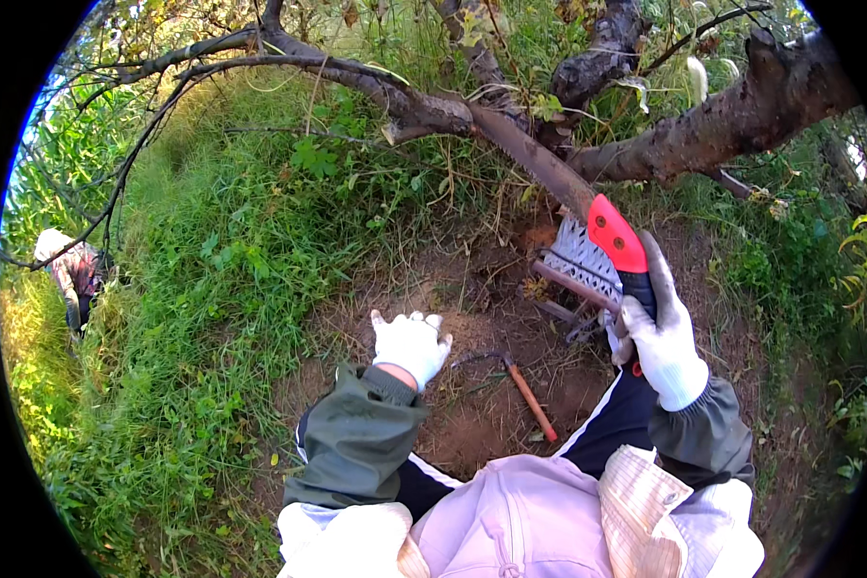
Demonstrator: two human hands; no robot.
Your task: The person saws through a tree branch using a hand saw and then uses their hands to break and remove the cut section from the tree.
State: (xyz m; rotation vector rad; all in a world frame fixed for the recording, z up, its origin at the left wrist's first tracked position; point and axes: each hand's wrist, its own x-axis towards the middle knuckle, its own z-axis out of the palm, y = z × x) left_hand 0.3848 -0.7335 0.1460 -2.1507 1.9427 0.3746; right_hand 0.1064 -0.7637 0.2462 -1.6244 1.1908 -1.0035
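My right hand (667, 352), in a white glove with grey on the fingers, is closed round the black grip of a pruning saw (549, 173). The saw has a red section between grip and blade, and its long brown blade reaches up and left to a tree branch (395, 96). Its tip lies at the branch; whether the teeth are in the wood I cannot tell. My left hand (409, 347), also in a white glove, hovers over the bare soil, holding nothing, its fingers apart. Near it on the ground lies a small hand tool (528, 397) with a thin dark curved head and an orange-brown handle.
A grey lattice-patterned object (580, 255) with a brownish bar sits under the saw, partly hidden. A thick limb (713, 125) crosses the upper right; thin twigs (130, 159) hang at the left. Tall grass (202, 289) covers the left side, where another person (75, 275) bends down.
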